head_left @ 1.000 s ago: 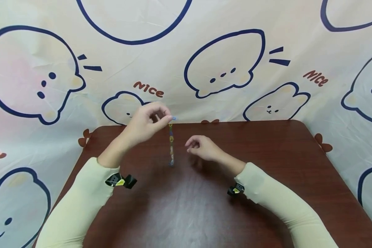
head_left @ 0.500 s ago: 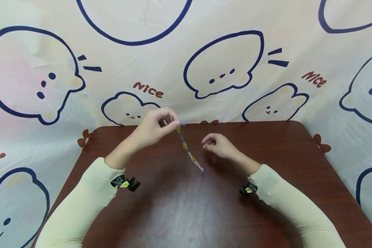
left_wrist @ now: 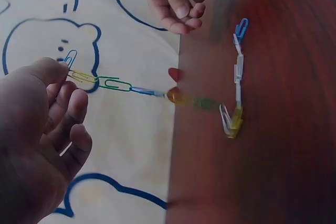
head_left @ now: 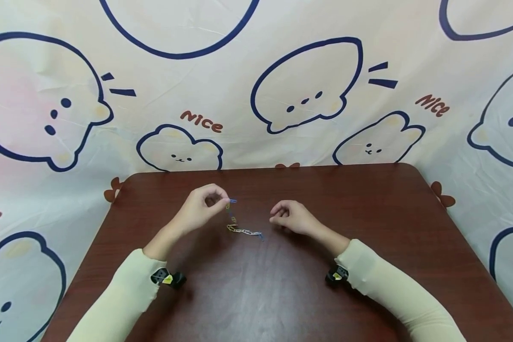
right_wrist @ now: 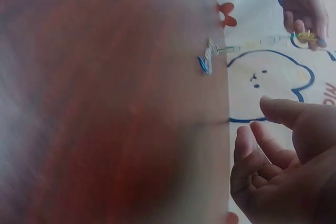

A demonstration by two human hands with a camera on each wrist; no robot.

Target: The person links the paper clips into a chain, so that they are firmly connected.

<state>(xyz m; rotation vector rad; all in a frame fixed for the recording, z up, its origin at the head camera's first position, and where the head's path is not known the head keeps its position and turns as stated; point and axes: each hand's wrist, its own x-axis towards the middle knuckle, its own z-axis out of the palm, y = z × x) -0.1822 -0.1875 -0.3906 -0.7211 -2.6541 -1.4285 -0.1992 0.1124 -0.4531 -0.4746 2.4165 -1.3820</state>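
Observation:
A chain of linked paper clips (head_left: 243, 232) in blue, yellow, green and white hangs from my left hand (head_left: 200, 209). Thumb and forefinger pinch its upper end, where a blue clip (left_wrist: 70, 57) sticks out past the fingertips. The lower part of the chain bends to the right along the table and ends in another blue clip (left_wrist: 242, 29). My right hand (head_left: 297, 217) is to the right of the chain, its fingers loosely curled and holding nothing. In the right wrist view, a gap shows between that hand's thumb and fingers (right_wrist: 273, 150).
The dark reddish-brown table (head_left: 256, 289) stretches under both hands. Behind it and at its sides hangs a pale cloth (head_left: 239, 95) printed with cartoon outlines. Each sleeve cuff carries a small black wrist camera, such as the left one (head_left: 167, 278).
My left hand has come down toward the table and slightly back left. The chain hung straight, then swung right; now its lower part lies bent. My right hand moved right, then slightly back and lower.

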